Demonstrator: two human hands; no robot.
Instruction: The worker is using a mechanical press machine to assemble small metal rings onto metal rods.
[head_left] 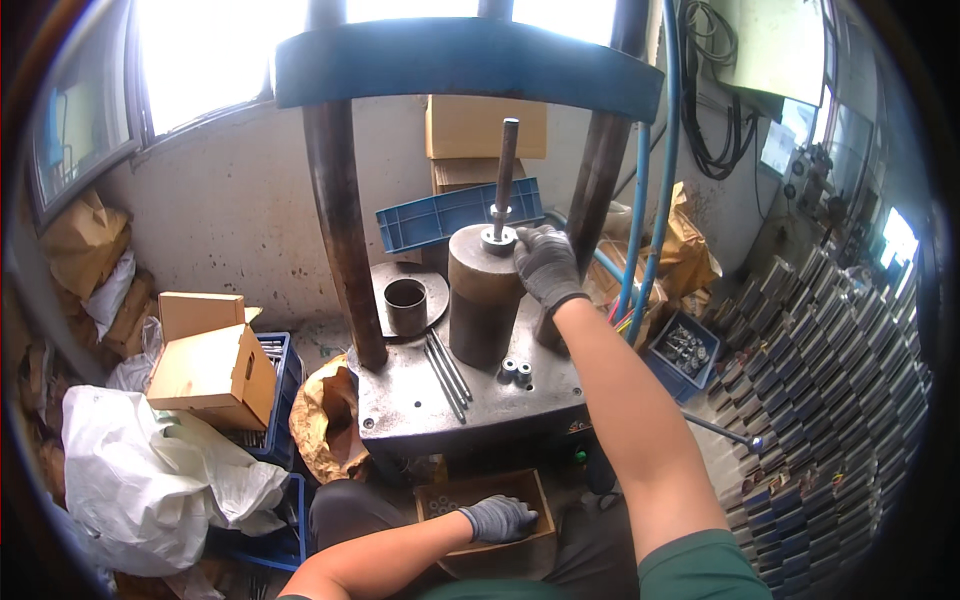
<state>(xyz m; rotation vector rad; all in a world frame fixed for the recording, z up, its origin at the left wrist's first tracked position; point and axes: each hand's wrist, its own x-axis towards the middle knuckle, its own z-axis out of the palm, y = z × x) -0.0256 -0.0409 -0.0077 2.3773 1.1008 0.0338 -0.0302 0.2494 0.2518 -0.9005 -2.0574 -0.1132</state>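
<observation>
My right hand, in a grey glove, reaches to the top of a thick steel cylinder on the press table. Its fingers are closed at the edge of a metal ring. An upright steel rod rises from that ring, with a smaller collar a little above it. Lower down, my left hand, also gloved, is inside a wooden box between my legs. Small ring-shaped metal parts lie beside it. Its fingers look curled, and what they hold is hidden.
Two dark columns, the left one plainest, carry a blue crossbeam. On the steel table are a short tube, several thin rods and small bushings. Stacked bars fill the right; a cardboard box stands left.
</observation>
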